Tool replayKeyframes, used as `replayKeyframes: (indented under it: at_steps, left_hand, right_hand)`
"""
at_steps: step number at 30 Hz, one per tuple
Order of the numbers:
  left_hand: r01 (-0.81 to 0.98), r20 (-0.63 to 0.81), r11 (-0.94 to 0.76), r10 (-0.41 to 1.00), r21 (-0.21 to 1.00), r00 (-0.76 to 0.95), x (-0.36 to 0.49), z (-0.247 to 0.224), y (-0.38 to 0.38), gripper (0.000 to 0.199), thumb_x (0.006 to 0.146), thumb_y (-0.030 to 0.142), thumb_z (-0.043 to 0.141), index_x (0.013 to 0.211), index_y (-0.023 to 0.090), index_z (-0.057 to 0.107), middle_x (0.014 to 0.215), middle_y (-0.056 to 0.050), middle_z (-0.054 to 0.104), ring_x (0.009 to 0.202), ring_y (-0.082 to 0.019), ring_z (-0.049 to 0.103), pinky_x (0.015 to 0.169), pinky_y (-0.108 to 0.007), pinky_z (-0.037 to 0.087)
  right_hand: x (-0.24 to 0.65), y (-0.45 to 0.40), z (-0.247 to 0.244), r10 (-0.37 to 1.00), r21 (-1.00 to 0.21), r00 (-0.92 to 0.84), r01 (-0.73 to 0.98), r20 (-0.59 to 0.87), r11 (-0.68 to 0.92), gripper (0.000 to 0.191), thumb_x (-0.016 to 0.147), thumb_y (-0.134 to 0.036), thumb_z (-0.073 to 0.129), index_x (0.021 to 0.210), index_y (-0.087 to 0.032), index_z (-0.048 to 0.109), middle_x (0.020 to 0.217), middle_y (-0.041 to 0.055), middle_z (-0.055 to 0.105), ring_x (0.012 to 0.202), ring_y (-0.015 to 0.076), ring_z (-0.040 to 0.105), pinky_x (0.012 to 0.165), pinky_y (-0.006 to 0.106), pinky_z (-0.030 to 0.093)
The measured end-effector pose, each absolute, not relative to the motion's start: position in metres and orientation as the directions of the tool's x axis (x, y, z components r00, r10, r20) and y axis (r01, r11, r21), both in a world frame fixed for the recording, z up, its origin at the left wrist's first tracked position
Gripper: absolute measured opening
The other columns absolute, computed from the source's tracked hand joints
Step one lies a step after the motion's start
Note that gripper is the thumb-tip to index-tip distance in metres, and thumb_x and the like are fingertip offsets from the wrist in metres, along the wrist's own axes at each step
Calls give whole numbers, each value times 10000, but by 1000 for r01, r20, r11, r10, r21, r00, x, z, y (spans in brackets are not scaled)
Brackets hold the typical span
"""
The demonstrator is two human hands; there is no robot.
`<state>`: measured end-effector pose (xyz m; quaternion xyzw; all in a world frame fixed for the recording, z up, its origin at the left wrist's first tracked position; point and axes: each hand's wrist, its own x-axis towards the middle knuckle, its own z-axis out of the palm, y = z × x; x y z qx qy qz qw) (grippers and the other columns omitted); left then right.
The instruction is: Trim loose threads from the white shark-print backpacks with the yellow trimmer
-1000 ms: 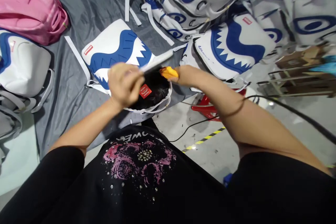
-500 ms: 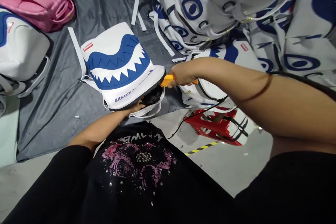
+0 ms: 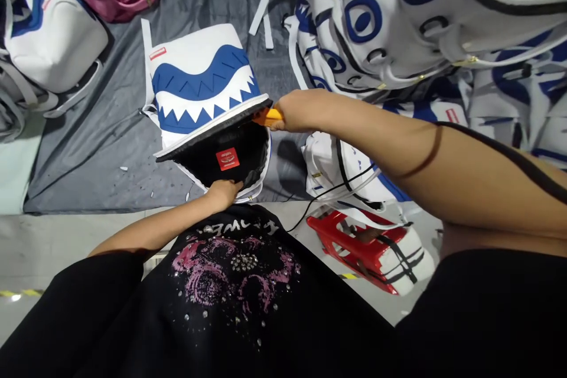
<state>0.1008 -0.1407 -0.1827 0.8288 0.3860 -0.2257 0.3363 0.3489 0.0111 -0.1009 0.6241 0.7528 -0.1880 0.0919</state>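
Right hand is closed on an orange tool at the backpack flap edge; left hand grips the lower rim of its open black mouth; the backpack lies on grey sheeting; likely light and soft, best held by rim seams.

L hand curled; R hand fisted
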Motion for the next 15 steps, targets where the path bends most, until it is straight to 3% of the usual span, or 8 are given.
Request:
replayKeyframes:
  at_steps: [3,7,11,15]
  left_hand:
    - [761,-603,-551,492,343,628,104,-183,-151,574,943,114,445,1500,247,482,1073,-131,734,973,-247,711,817,-320,523]
    - [714,-548,-633,498,300,672,108,-185,-165,496,969,101,384,1419,199,568,1068,-148,714,952,-259,709,794,-344,503]
    - [741,-538,-607,539,286,649,108,-185,-177,523,966,82,375,1468,157,502,1046,-150,709,954,-260,699,803,-359,484]
    - [761,-545,-564,547,321,635,106,-187,-183,523,962,87,403,1474,139,496,1049,-161,713,971,-266,695,832,-375,479]
  right_hand:
    - [341,17,-100,879,-156,-232,971,-416,182,645,912,-746,528,1034,-145,728,1037,116,679,1110,301,654,886,400,523]
    - [327,19,-88,817,-110,-262,965,-515,240,559,820,-673,716,1012,-148,741,985,113,705,1031,304,678,855,406,527]
    - [306,18,-66,786,-38,-174,981,-594,189,466,864,-559,728,1054,-133,738,900,103,724,918,262,708,802,368,529]
    - [289,21,-47,662,75,-63,981,-746,179,406,947,-415,673,1097,-39,707,752,113,707,727,208,705,710,319,505]
